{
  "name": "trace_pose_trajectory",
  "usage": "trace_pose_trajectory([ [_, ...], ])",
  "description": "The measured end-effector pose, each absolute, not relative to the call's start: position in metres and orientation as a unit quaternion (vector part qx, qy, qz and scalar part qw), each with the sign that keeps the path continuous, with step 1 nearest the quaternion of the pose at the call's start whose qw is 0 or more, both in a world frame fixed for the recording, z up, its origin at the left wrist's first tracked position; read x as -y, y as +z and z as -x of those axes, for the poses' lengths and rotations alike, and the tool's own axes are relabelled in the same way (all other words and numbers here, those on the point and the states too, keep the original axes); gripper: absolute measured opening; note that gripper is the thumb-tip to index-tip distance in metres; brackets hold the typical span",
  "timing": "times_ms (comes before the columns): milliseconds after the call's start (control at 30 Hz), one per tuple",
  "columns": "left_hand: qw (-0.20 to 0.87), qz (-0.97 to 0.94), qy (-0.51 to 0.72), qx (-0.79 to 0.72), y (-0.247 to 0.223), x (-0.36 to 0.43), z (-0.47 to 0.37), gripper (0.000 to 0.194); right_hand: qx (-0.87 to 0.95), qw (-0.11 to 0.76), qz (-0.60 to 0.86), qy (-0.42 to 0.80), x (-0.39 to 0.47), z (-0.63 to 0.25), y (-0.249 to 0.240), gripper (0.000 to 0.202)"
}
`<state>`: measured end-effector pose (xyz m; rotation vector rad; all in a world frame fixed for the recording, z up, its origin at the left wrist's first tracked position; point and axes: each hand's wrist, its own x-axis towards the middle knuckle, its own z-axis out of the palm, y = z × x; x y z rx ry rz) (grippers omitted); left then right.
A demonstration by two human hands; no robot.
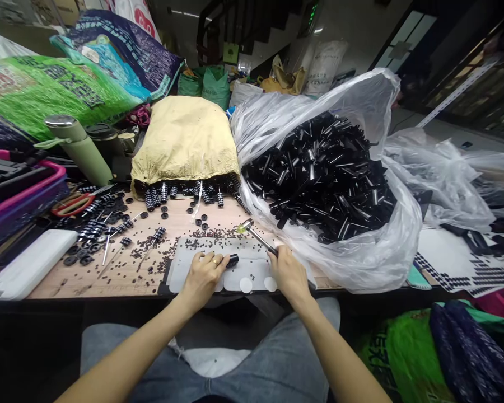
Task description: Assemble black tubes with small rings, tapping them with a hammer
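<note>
My left hand (204, 275) is closed around a short black plastic tube (232, 260), whose end sticks out past the fingers over a pale grey board (180, 266). In my right hand (289, 273) is the dark handle of a small hammer (258, 237). Its head, with a yellowish face, points up and to the left, above the board and apart from the tube. Two white round discs (246, 285) lie at the board's front edge. Tiny dark rings (218, 240) are scattered across the board and the wood beside it.
A clear plastic bag (331, 257) full of black tubes (319, 173) stands behind my right hand. At the back is a yellow sack (185, 134) with ribbed black pieces. On the left are red-handled scissors (73, 205), a white case (31, 263) and a green flask (79, 148).
</note>
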<state>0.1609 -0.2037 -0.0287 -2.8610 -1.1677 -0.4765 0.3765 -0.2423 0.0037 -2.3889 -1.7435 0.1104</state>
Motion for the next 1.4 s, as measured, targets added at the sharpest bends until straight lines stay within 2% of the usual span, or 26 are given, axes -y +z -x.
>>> trace_pose_trajectory([
  [133,0.008,0.912,-0.154,0.38,-0.033,0.203,-0.162,0.042,0.588,0.176,0.777,0.142,0.289,-0.364,0.005,0.034],
  [267,0.002,0.912,-0.136,0.386,-0.037,0.207,-0.167,0.043,0.6,0.119,0.772,0.174,0.31,-0.352,0.005,0.035],
  [333,0.004,0.912,-0.137,0.386,-0.039,0.213,-0.174,0.041,0.598,0.14,0.769,0.178,0.309,-0.345,0.015,0.036],
  [433,0.01,0.913,-0.141,0.384,-0.047,0.223,-0.184,0.06,0.61,0.218,0.741,0.176,0.305,-0.325,0.031,0.038],
  [467,0.012,0.914,-0.139,0.382,-0.05,0.226,-0.187,0.066,0.626,0.219,0.727,0.176,0.304,-0.317,0.033,0.039],
  [633,0.007,0.918,-0.151,0.367,-0.06,0.219,-0.188,0.057,0.696,0.056,0.697,0.164,0.298,-0.292,0.02,0.037],
  [767,-0.086,0.891,-0.178,0.41,-0.04,0.211,-0.188,0.039,0.665,0.07,0.73,0.139,0.282,-0.31,0.015,0.038],
  [933,-0.229,0.869,-0.215,0.382,-0.011,0.208,-0.183,0.029,0.615,0.046,0.786,0.024,0.246,-0.352,0.002,0.034],
  [1033,-0.216,0.808,-0.208,0.507,-0.006,0.16,-0.165,0.035,0.61,0.044,0.788,-0.074,0.229,-0.369,-0.018,0.027],
  [1133,-0.115,0.705,-0.181,0.676,-0.004,0.081,-0.138,0.037,0.607,0.067,0.78,-0.133,0.224,-0.373,-0.032,0.023],
  [1267,-0.063,0.668,-0.16,0.724,-0.002,-0.004,-0.116,0.034,0.61,0.098,0.773,-0.144,0.226,-0.373,-0.038,0.023],
  [1400,-0.066,0.659,-0.131,0.737,-0.005,-0.038,-0.121,0.026,0.611,0.116,0.769,-0.148,0.226,-0.375,-0.038,0.019],
])
